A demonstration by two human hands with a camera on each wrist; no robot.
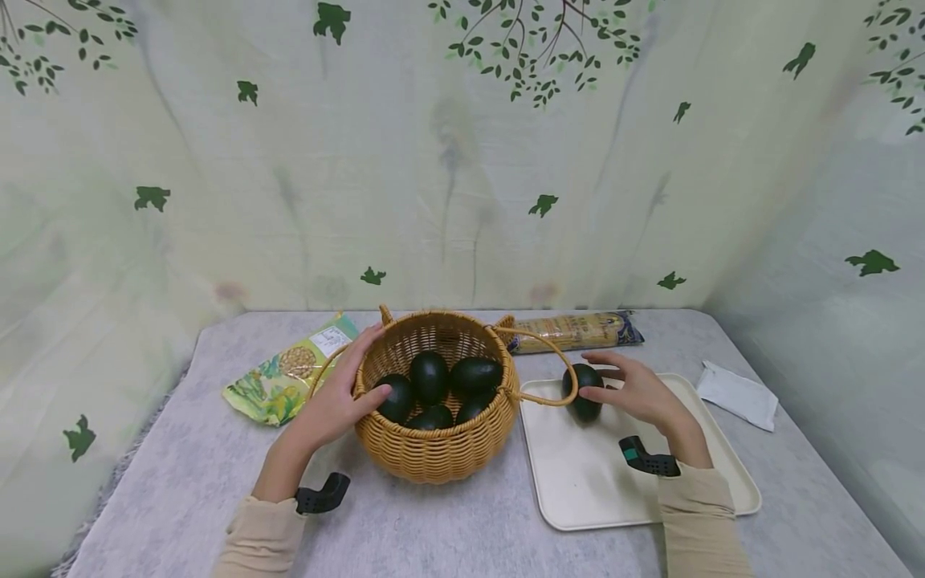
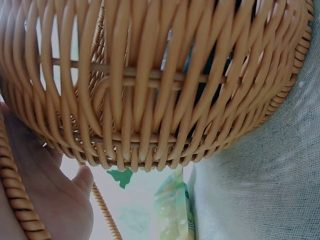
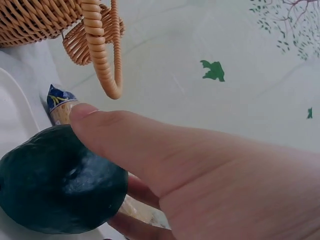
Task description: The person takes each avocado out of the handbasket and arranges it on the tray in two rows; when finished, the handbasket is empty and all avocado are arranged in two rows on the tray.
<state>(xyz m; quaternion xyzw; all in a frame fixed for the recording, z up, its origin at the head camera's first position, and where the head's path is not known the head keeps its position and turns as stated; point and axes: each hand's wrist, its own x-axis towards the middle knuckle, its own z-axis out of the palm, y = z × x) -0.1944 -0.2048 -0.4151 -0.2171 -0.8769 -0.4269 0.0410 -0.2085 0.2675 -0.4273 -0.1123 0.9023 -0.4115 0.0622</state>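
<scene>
A round wicker basket (image 1: 437,449) with several dark green avocados (image 1: 429,376) inside stands at the middle of the table. My left hand (image 1: 340,401) holds it by the left side of the rim, thumb over the edge beside an avocado. In the left wrist view that hand lies against the woven wall (image 2: 145,100). Over the cream tray (image 1: 578,498), my right hand (image 1: 639,391) grips another avocado (image 1: 587,410) between thumb and fingers. The basket's right handle (image 1: 545,399) overlaps this avocado in the head view. The right wrist view shows the thumb along the avocado (image 3: 65,185).
A green and yellow packet (image 1: 289,373) lies left of the basket, partly behind my left hand. Behind the basket and tray is a long clear packet (image 1: 574,331) with blue ends. A white packet (image 1: 737,395) rests right of the tray. A leaf-patterned cloth (image 1: 448,201) hangs behind the table.
</scene>
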